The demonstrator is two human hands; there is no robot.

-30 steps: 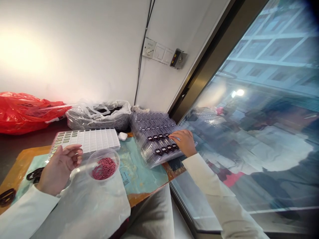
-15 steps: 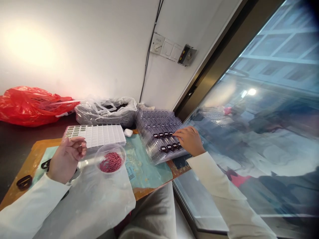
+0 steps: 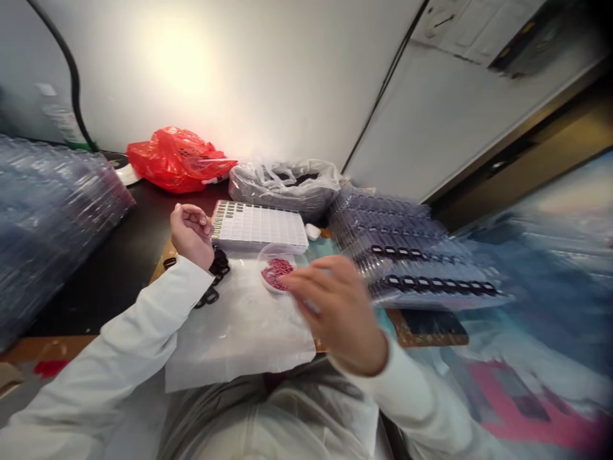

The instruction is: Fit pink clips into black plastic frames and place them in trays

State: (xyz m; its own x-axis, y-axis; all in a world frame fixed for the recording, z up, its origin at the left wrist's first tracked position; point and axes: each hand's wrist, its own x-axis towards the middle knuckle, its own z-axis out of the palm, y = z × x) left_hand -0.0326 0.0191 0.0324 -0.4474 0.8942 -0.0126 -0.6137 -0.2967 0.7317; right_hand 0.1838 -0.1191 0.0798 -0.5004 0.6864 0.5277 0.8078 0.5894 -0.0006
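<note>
My left hand [image 3: 192, 235] is raised at the left end of a white gridded sheet [image 3: 268, 225], palm turned up and fingers curled in; what they hold, if anything, is hidden. Several dark labels sit at that end of the sheet. My right hand [image 3: 338, 306] is smeared by motion, its fingertips close to a clear round tub [image 3: 261, 262] of thin red pieces [image 3: 278, 273]; its grip cannot be made out. Below my left hand lies a pile of small black buckle-like parts [image 3: 218, 271]. More black parts [image 3: 421, 283] stand in two rows on clear plastic trays [image 3: 378, 220].
A tall stack of clear plastic [image 3: 52, 217] stands at the left. Along the wall are a red plastic bag [image 3: 177, 156] and a clear bag [image 3: 282, 185] with dark contents. A small white case [image 3: 313, 232] and a translucent sheet [image 3: 244, 338] lie on the table. Glass is at the right.
The view has swung left and down. My right hand has come away from the black parts on the clear trays to the tub of red pieces. My left hand remains curled near the gridded sheet.
</note>
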